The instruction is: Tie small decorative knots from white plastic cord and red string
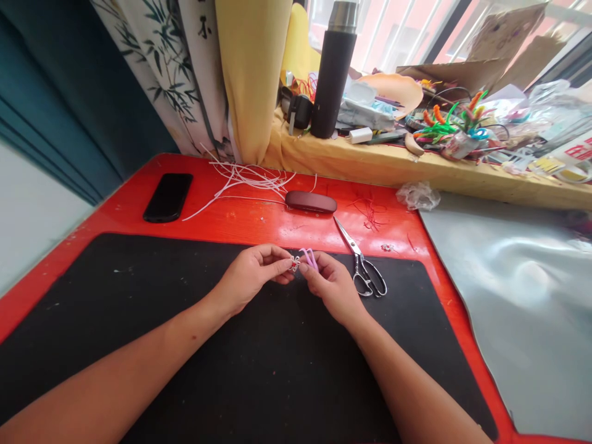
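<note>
Above the black mat (259, 382), my two hands almost meet. Thumb and fingers of my left hand (252, 274) pinch a small white looped cord knot (295, 263) with red at its centre. My right hand (333, 287) is closed on a thin lilac two-pronged piece (309, 258), which sticks up between thumb and fingers; its exact kind is unclear. The right fingertips are at the knot's right side, and I cannot tell whether they grip it too. Silver scissors (363, 262) with black-edged handles lie just right of that hand.
On the red table (222, 225) behind the mat are a black phone (168, 197), loose white cords (252, 179), a maroon case (311, 201) and red threads (370, 213). A dark thermos (333, 80) stands on the cluttered sill. Grey sheeting (522, 296) covers the right side.
</note>
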The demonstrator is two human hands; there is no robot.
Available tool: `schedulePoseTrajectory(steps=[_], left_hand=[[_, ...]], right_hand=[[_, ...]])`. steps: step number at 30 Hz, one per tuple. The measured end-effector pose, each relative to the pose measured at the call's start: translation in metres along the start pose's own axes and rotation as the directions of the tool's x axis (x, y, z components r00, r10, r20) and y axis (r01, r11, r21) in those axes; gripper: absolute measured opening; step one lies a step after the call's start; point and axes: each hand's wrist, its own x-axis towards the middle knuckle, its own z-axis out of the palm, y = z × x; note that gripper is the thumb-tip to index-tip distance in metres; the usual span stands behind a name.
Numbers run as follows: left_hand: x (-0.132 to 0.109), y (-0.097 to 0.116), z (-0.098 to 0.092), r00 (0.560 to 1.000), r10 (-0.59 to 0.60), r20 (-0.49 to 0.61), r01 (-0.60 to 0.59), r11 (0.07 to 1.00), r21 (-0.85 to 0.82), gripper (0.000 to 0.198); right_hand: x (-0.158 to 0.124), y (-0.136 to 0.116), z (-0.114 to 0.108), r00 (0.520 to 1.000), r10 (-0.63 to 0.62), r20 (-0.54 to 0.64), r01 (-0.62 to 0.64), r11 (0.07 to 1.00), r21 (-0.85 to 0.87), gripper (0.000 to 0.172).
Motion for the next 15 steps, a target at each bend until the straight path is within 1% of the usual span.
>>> schedulePoseTrajectory(steps=[6, 15], left_hand=[[-0.0002, -0.0007, 0.001, 1.0, -0.019, 0.007, 0.019, 1.0, -0.024, 0.038], [0.0004, -0.0025, 0.0005, 1.0, -0.027, -0.001, 0.027, 0.999, -0.028, 0.04]], right_hand=[[0.0002, -0.0013, 0.0001, 1.0, -0.013, 0.001, 0.013, 0.995, -0.098, 0.038], [0.0005, -0.0025, -0.0008, 1.0, -0.015, 0.024, 0.017, 0.997, -0.081, 0.038]])
